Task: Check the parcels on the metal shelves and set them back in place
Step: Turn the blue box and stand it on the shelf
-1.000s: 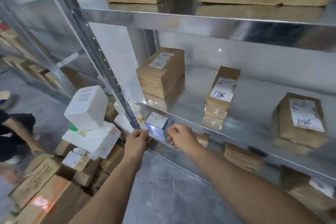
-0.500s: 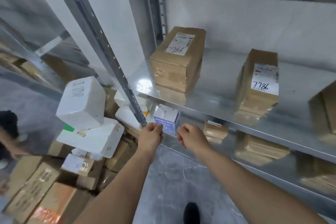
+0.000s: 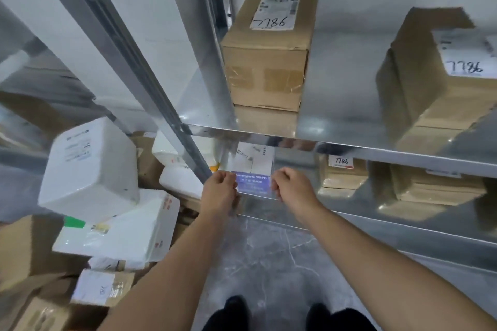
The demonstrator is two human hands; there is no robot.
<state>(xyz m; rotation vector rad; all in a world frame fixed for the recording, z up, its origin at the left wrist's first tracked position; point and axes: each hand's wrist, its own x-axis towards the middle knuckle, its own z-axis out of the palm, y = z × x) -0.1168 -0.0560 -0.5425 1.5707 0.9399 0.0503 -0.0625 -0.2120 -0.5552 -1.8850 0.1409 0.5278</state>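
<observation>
A small white parcel with a blue-violet front (image 3: 252, 173) sits at the left end of the lower metal shelf (image 3: 349, 226). My left hand (image 3: 219, 192) grips its left side and my right hand (image 3: 291, 187) grips its right side, fingers curled. On the upper metal shelf (image 3: 336, 137) stand two brown cardboard parcels marked 7786, one at the left (image 3: 269, 62) and one at the right (image 3: 435, 80). More brown parcels (image 3: 341, 174) lie on the lower shelf to the right of my hands.
A slanted metal upright (image 3: 139, 62) runs down to the shelf's left corner. Left of it is a heap of white foam boxes (image 3: 88, 164) and brown cartons (image 3: 24, 250) on the floor. Grey marble floor (image 3: 269, 263) and my dark shoes lie below.
The view has dropped and moved closer to the shelves. Both hands stay on the small white and blue parcel, which now shows its blue front squarely between them.
</observation>
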